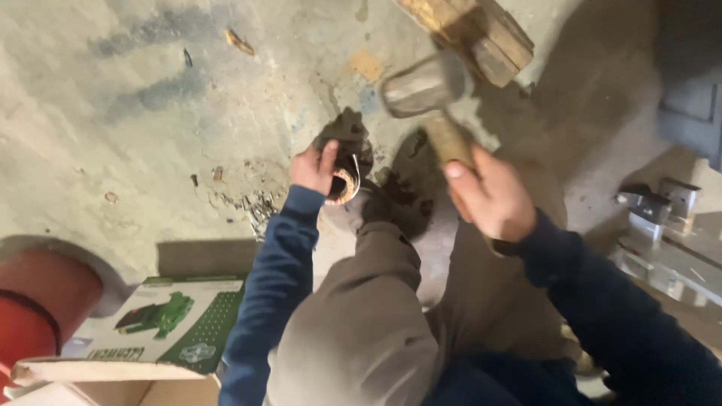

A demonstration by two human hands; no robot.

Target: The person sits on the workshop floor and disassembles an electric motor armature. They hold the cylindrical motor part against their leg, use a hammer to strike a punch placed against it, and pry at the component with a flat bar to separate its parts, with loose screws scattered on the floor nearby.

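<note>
— Where the red cylinder sits at the far left, what lies beside it?
— A green and white box on the concrete floor; further along, the left hand curls closed around a small round metal part held against the floor.
— And the other one?
— The right hand is clamped on the wooden handle of a hammer, its blurred metal head raised above the part; wooden blocks lie beyond.
</note>
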